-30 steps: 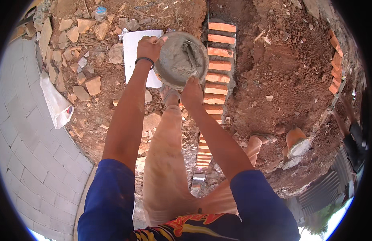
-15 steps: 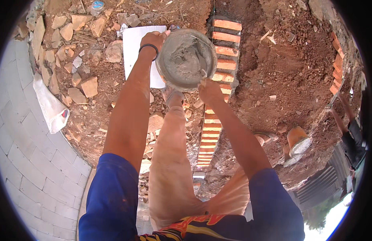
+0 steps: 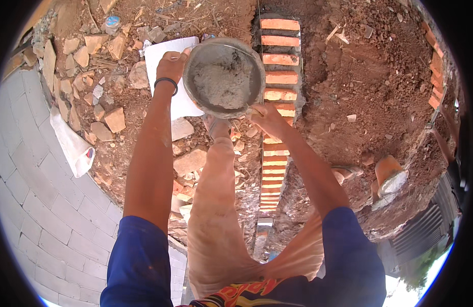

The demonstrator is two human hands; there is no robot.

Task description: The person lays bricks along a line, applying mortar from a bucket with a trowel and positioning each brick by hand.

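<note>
In the head view, the left hand (image 3: 171,66) has its grip closed on the left rim of a round grey bowl (image 3: 223,112) holding wet mortar (image 3: 223,82); a black band (image 3: 166,80) circles that wrist. The right hand (image 3: 268,121) is curled at the bowl's near right edge, but I cannot tell what its grip has hold of. The bowl appears between a white board (image 3: 188,106), partly overlapped, and a row of orange bricks (image 3: 281,77).

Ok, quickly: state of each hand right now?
Left hand: closed on the left rim of the basin.
Right hand: closed, by the basin's near right rim; what its grip holds cannot be told.
</note>
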